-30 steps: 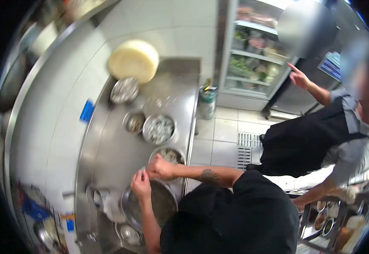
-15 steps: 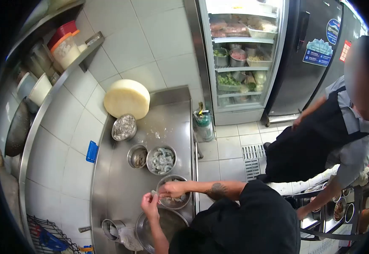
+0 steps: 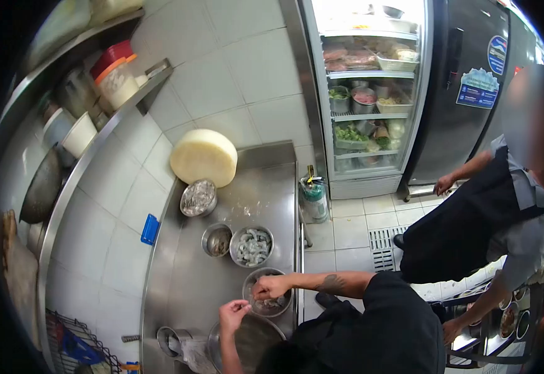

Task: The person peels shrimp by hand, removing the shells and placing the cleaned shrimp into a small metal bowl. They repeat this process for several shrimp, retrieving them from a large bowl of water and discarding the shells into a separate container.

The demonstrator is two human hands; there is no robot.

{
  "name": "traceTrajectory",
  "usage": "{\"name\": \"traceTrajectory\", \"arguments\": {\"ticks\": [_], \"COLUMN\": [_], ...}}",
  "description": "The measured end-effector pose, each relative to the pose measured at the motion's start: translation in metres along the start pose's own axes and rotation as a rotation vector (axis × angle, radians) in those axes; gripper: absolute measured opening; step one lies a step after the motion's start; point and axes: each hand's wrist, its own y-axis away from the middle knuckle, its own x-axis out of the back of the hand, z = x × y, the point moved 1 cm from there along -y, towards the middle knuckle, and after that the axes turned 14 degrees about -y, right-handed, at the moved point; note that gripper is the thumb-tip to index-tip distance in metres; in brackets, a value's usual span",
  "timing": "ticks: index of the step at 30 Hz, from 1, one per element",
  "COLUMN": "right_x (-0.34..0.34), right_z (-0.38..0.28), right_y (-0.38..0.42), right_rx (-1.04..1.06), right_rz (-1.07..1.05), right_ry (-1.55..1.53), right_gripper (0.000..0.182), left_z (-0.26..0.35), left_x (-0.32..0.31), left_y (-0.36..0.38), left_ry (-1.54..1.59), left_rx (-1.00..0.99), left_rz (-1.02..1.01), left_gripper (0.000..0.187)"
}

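Note:
My right hand (image 3: 271, 287) is over a metal bowl (image 3: 290, 302) with wet, pinkish-grey pieces in it; its fingers are curled and point down into the bowl. My left hand (image 3: 233, 315) is just left of that bowl, above a large metal basin (image 3: 266, 341). Thumb and fingertips are pinched together there, and what they hold, if anything, is too small to make out. Beyond my right hand stands a bowl of greyish peeled shrimp (image 3: 252, 247). A smaller metal bowl (image 3: 216, 240) with dark contents sits beside it.
A metal bowl of pale grey matter (image 3: 198, 198) stands near a thick round chopping block (image 3: 204, 157) leaning on the wall. A metal container (image 3: 171, 342) and plastic bag (image 3: 197, 355) lie near the basin. A co-worker (image 3: 471, 230) stands right, near a glass-door fridge (image 3: 372, 93).
My hands were together over the bowl's left edge with a small pale piece between them. Now they are apart, the right lower over the bowl. The whole view has shifted slightly.

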Motion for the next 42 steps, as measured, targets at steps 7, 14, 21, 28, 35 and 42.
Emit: {"name": "traceTrajectory", "arguments": {"ticks": [7,14,21,28,35,42], "right_x": [0.014,0.041,-0.013,-0.003,0.005,-0.003], "right_z": [-0.001,-0.004,-0.029,-0.03,-0.035,-0.036], "right_y": [0.015,0.012,-0.019,-0.024,-0.023,-0.02], "right_rx": [-0.039,-0.471,-0.512,-0.604,-0.498,-0.602], "right_rz": [0.296,0.223,0.416,0.356,0.266,0.35], "right_ry": [-0.17,-0.253,-0.625,-0.585,-0.439,-0.482], "right_gripper": [0.019,0.03,0.026,0.014,0.014,0.01], "left_z": [0.044,0.019,0.029,0.053,0.057,0.045], "left_x": [-0.003,0.023,-0.007,-0.013,-0.015,-0.014], "left_y": [0.004,0.013,0.002,0.014,0.01,0.006], "left_ry": [0.108,0.268,0.229,-0.762,-0.58,-0.612], "left_rx": [0.005,-0.001,-0.037,-0.234,-0.484,-0.466], "left_rz": [0.037,0.06,0.028,0.048,0.13,0.008], "left_gripper": [0.017,0.014,0.013,0.023,0.024,0.015]}}
